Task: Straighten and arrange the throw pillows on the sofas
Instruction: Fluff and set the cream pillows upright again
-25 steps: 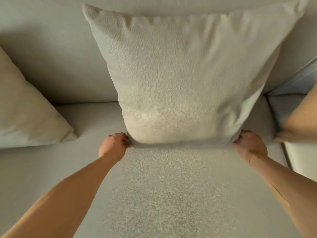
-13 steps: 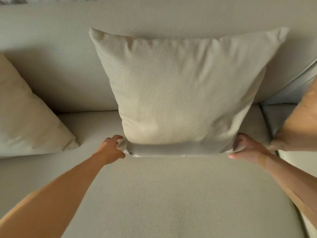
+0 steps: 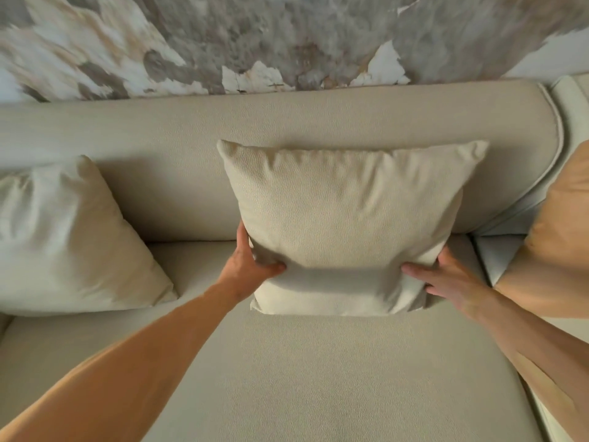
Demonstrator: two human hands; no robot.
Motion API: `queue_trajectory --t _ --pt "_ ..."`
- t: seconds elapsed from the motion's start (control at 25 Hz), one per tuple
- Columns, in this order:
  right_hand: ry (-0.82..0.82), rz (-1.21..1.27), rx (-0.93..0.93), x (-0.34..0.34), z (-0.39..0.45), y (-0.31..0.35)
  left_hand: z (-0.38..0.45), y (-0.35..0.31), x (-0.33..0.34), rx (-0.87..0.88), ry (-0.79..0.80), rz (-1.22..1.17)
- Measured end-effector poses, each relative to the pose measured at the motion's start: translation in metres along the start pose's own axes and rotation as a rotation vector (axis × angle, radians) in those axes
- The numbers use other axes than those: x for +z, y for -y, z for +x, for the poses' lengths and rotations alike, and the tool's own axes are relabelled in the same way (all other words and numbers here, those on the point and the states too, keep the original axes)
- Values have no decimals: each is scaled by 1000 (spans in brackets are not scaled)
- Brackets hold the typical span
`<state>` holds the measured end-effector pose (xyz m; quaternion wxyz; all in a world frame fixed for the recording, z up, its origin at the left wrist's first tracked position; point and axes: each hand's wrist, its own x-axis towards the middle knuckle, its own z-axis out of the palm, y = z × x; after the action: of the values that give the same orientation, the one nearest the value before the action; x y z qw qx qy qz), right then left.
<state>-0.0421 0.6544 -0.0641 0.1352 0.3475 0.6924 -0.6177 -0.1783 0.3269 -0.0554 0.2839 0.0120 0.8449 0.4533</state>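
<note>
A square cream throw pillow (image 3: 347, 218) stands upright against the backrest of the beige sofa (image 3: 318, 371), its bottom edge on the seat. My left hand (image 3: 251, 260) grips its lower left side, thumb pressed into the front. My right hand (image 3: 446, 279) holds the lower right corner, fingers spread across the fabric. A second cream pillow (image 3: 67, 237) leans on the backrest at the left. An orange-tan pillow (image 3: 561, 237) sits at the right edge, partly cut off.
A wall with a grey, white and tan marbled pattern (image 3: 287, 36) rises behind the backrest. The sofa's right end curves round at a piped seam (image 3: 557, 138), with a pale cushion surface beyond it.
The pillow now looks farther from me and more of the wall shows. Both hands have shifted from the bottom corners up onto the pillow's lower sides.
</note>
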Motion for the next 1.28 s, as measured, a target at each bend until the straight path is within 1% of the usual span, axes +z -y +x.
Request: queue_trajectory --t 0.12,0.28,0.4,0.8,0.92,1.04,1.12,1.16,1.28 --pt "-74 30 -8 2 7 -4 2 -2 -1 6 2 41" --pt "-89 44 -7 3 6 -5 1 -2 2 19 1 75" --pt "-68 31 -22 3 3 -6 0 -2 2 32 -13 83" --pt "-180 28 -34 0 8 -13 2 -2 5 35 27 121" --pt "-256 -32 -115 6 5 -15 2 -2 0 47 49 142" --pt "-306 -75 -202 15 -11 -6 -9 -11 -12 62 -2 157" --pt "-306 -87 -236 19 -29 3 -21 -20 -21 65 -16 188" --pt "-304 -117 -259 20 -40 9 -29 -25 -27 79 -17 199" --pt "-286 -329 -256 25 -84 32 -61 -43 -49 139 -15 242"
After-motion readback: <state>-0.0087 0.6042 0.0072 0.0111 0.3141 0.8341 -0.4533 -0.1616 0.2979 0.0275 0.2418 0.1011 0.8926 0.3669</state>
